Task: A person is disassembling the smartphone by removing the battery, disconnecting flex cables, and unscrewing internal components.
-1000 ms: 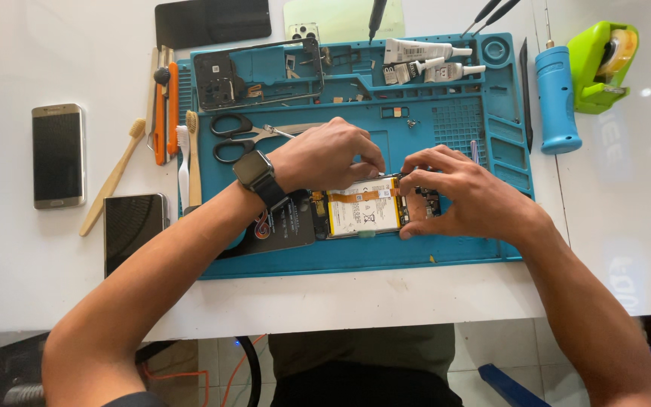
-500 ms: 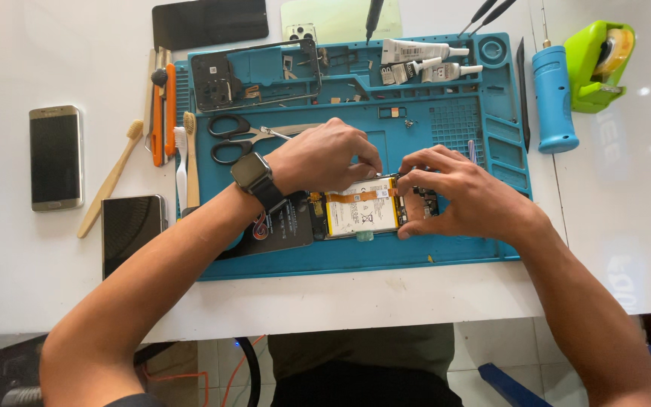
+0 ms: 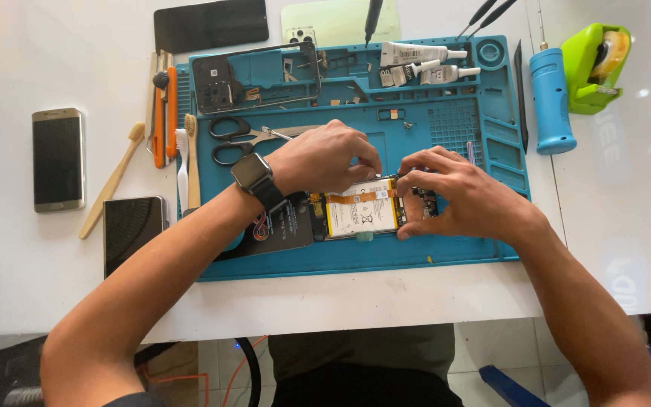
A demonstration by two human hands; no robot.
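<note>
An opened phone [image 3: 363, 213] with a white and yellow battery and an orange flex cable lies on a blue repair mat [image 3: 446, 252]. My left hand [image 3: 325, 157], with a smartwatch on the wrist, pinches a thin metal tool whose tip points at the phone's upper edge. My right hand [image 3: 457, 192] grips the phone's right end, fingers curled over it. A black card [image 3: 284, 226] lies under the phone's left end.
Scissors [image 3: 235, 139], a phone frame [image 3: 258, 75] and glue tubes [image 3: 423, 64] lie on the mat. Left of it: toothbrushes, orange tools, two phones [image 3: 58, 158]. At right stand a blue cylinder tool [image 3: 551, 102] and a green tape dispenser [image 3: 597, 68].
</note>
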